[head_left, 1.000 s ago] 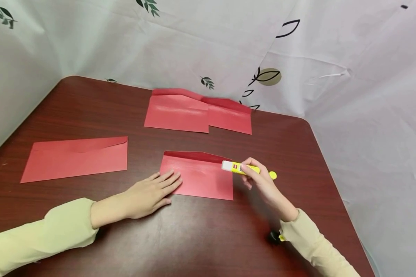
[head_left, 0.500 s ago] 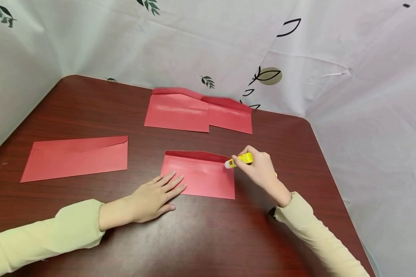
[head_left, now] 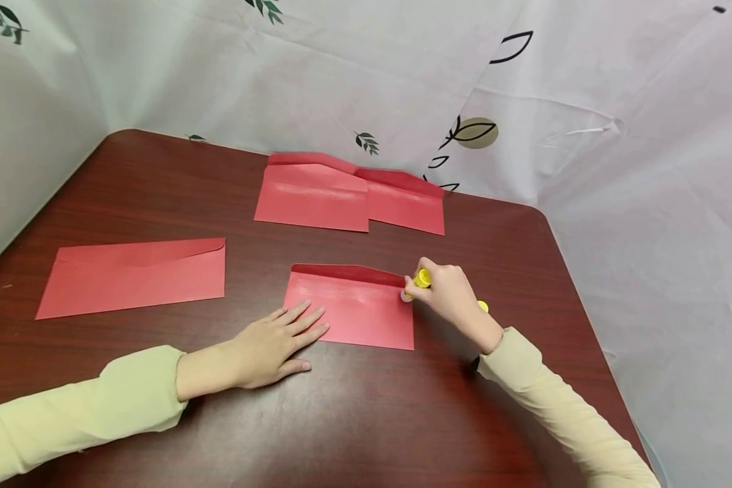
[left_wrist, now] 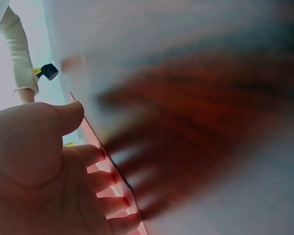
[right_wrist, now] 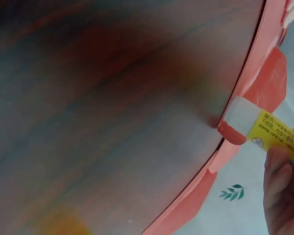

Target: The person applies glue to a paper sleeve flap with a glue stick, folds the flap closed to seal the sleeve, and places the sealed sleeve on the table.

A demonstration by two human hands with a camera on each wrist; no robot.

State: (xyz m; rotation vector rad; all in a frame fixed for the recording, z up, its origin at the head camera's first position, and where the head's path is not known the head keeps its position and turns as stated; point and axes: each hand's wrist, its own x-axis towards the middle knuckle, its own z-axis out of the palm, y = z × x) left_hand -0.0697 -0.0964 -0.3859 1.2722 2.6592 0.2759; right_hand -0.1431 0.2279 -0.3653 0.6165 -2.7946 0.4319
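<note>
A red envelope (head_left: pixel 354 312) lies in front of me in the head view, its flap open away from me. My left hand (head_left: pixel 265 352) rests palm down, its spread fingertips on the envelope's lower left part. With my right hand (head_left: pixel 454 295) I grip a yellow glue stick (head_left: pixel 423 278), tilted with its white end down at the envelope's right edge, just below the flap fold. The right wrist view shows that white end (right_wrist: pixel 242 115) against the red paper; whether it touches is hard to tell. Beside my right wrist, a small yellow round piece (head_left: pixel 482 306) is partly hidden.
Two open-flapped red envelopes overlap at the table's back, the left one (head_left: pixel 311 196) over the right one (head_left: pixel 405 207). Another red envelope (head_left: pixel 137 278), flap folded down, lies at the left. A patterned white curtain (head_left: pixel 341 74) hangs behind the brown table (head_left: pixel 341 420).
My right hand has turned the glue stick from nearly level to a steep tilt, white end lowered to the envelope's right edge. My left hand has slid slightly right.
</note>
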